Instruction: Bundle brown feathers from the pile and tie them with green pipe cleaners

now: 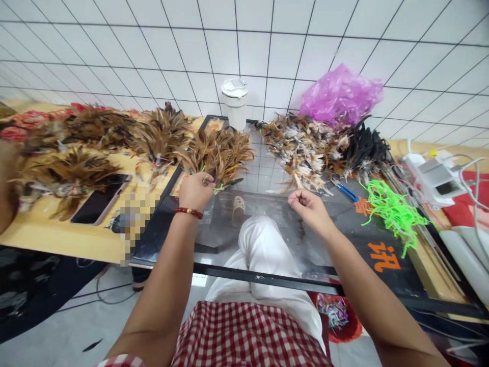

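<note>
My left hand [196, 192], with a red bead bracelet on its wrist, is closed at the base of a pile of brown feathers [219, 150]. Bits of bright green cord [207, 178] show at its fingers, and the feather bunch it grips is partly hidden. Over the dark glass tabletop [263, 224], my right hand [311, 210] has thumb and fingers pinched together. Whatever lies in that pinch is too small to make out. Just beyond its fingertips are pale and brown feathers [305, 145].
Blue-handled snips [346, 191] and a tangle of green cord [395, 211] lie right. Black feathers [364, 148] and a purple plastic bag [342, 94] are behind. A white cup [235, 104] stands near the wall. Leftward are more feathers [82, 171] and a phone [101, 199].
</note>
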Demonstrator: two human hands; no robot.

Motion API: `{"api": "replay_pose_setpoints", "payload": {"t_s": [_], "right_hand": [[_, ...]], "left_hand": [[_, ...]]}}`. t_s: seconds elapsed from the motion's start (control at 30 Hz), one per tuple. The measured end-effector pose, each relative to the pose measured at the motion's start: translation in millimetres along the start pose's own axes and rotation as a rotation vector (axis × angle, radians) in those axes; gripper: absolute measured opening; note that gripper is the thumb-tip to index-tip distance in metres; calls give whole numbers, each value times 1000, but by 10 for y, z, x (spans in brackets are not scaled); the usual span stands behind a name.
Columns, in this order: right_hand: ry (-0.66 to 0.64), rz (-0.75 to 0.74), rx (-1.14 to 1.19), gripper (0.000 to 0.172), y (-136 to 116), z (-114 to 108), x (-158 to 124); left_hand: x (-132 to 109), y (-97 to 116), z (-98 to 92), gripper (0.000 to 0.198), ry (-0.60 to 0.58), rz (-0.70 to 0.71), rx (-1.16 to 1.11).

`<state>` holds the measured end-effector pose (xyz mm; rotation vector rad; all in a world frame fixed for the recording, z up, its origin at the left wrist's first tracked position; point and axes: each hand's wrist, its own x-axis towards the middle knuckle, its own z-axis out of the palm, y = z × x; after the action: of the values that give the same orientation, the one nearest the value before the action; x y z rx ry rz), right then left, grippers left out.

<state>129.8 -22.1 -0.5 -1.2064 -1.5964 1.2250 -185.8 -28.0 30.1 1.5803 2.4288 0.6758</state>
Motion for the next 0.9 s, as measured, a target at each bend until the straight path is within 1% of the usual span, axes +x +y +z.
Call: {"api": "replay_pose_setpoints", "payload": {"t_s": [0.07,0.1,0.17,0.23,0.27,0.3,0.33,0.4,0.43,0.47,0.53,0.63,0.73,0.83,0.9], "right_hand": [[-2,-1,0,22,2,-2,2],[-1,2,1,22,4,-3,2],[4,5,7,21,11,-3,4],[2,-8,10,20,27,-1,6],[2,-21,5,19,38,0,8],[4,-37,-8,18,50,-2,10],[12,-57,-33,17,63,-7,12],[62,-110,-131,14,86,-30,18],[103,-146,-202,12,93,-49,22],[150,-186,-282,10,98,-75,27],[249,-263,-431,9,102,-139,39],[376,-328,-530,10,106,-249,63],[474,-337,-515,11,118,-345,89],[539,-311,-457,11,138,-407,116],[564,-288,-410,12,153,-426,134]], "left_hand": [[-1,-41,2,22,-65,1,85],[-21,-51,-12,23,-76,17,107],[-116,-16,-64,24,-50,77,130],[-281,129,-113,25,102,120,126],[-376,246,-121,25,162,178,100],[-468,385,-112,24,177,262,59],[-546,537,-85,23,153,346,1],[-635,839,14,21,-42,499,-71],[-641,970,76,22,-124,519,-61],[-623,1079,140,23,-151,497,-34],[-547,1227,258,23,-163,453,36],[-433,1313,391,20,-255,460,125],[-396,1314,494,18,-366,474,198],[-388,1291,605,12,-381,475,104],[-363,1297,693,10,-360,452,-93]]}}
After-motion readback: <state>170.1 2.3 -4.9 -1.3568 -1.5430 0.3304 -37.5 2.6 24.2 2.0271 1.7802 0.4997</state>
